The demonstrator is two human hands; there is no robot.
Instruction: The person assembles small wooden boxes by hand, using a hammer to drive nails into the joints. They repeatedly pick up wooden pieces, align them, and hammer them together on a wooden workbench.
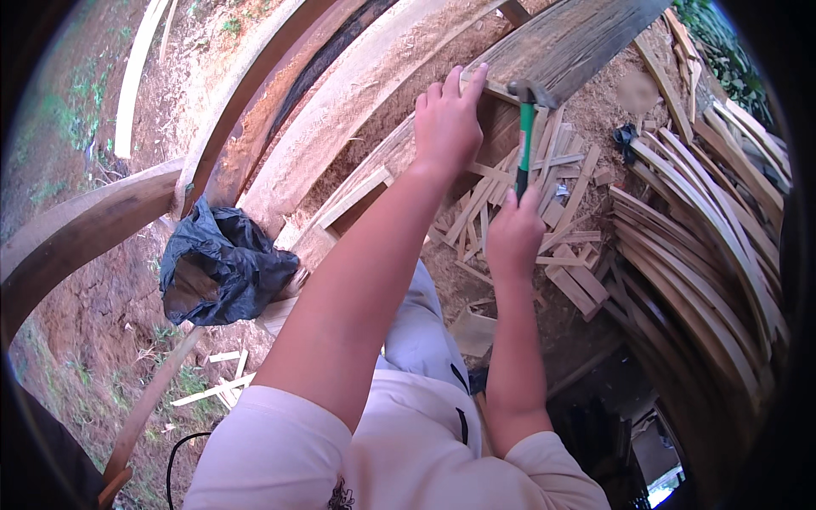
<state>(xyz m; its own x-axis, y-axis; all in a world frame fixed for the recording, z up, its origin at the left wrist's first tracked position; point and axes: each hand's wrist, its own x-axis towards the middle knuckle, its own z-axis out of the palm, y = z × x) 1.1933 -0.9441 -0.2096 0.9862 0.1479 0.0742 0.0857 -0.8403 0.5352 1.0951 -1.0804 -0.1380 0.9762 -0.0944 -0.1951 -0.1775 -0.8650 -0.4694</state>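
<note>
Right hand (pixel 515 236): you are wrapping it around the dark lower grip of the hammer (pixel 526 136).
Left hand (pixel 449 123): you are reaching it to the pale wood edge (pixel 499 92); I cannot tell whether its fingers are pinching anything.
Hammer position: its metal head is sitting just beyond the green handle, near your left fingertips.
Hammer handling: it is probably feeling head-heavy and rigid; holding low on the grip should be giving you the best swing.
Pale wood edge: it is likely staying stiff and dry, perhaps splitting under hard blows; you are safest holding it away from the hammer head.
Weathered plank (pixel 578 47): it is showing grey, streaky, lengthwise grain.
Wood strips (pixel 693 255): they are lying stacked at your right, long and appearing curved.
Plastic bag (pixel 234 255): it is slumping at your left, black, thin and crumpled.
</note>
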